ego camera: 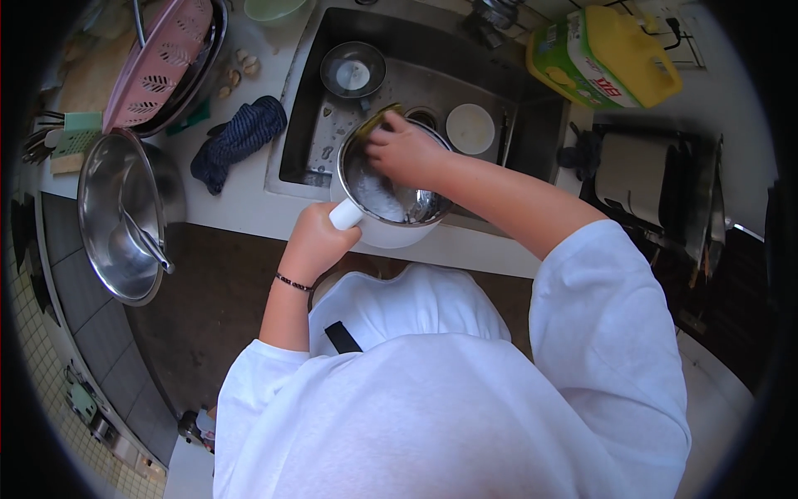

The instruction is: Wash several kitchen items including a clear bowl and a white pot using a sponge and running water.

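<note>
My left hand (319,240) grips the white handle (345,215) of a white pot (399,234) with a shiny metal interior. The pot is tilted over the front edge of the sink (399,50), and whitish suds or water blur inside it. At the pot's far rim, my right hand (408,153) has its fingers on a yellow-green scrubbing sponge or cloth (373,122). Motion blur and the fingers hide part of it. Behind the pot, a small metal bowl (336,84) and a round white dish (471,129) lie in the sink.
Left on the counter are a dark blue cloth (240,140), a pink perforated basket (159,68) and a large steel basin (100,212) holding a ladle (140,234). Right of the sink stand a yellow detergent jug (614,56) and a dark rack (692,193). The faucet (492,15) is at the back.
</note>
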`<state>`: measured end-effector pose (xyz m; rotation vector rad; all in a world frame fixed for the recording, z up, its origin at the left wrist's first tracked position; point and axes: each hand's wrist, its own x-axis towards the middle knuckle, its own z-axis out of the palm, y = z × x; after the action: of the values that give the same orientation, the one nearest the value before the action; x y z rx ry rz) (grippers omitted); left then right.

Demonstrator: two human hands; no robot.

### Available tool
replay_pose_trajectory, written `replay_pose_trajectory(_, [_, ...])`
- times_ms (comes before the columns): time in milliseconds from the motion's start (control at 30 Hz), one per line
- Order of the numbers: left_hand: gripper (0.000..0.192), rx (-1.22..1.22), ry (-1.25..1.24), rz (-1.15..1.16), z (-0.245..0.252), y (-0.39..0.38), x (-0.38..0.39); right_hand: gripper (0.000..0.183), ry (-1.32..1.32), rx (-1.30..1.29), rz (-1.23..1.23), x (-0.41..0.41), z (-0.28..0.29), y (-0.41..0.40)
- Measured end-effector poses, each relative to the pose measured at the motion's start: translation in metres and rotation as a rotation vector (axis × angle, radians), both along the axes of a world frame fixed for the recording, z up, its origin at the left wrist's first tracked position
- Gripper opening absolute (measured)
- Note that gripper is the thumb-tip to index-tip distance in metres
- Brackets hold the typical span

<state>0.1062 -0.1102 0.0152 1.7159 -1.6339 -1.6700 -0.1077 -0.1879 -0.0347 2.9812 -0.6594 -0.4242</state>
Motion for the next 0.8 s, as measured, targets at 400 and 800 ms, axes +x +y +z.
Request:
replay_pose_trajectory(400, [0.022,-0.112,-0.068,0.046,-0.002,0.007,0.001,0.019,-0.327,0.313,-0.743,-0.046,0.03,0.034])
replay_pose_trajectory(800, [0.021,-0.041,-0.051,0.03,-0.003,0.002,0.0,0.022,-0.471,0.307,-0.419,-0.003,0.016,-0.047])
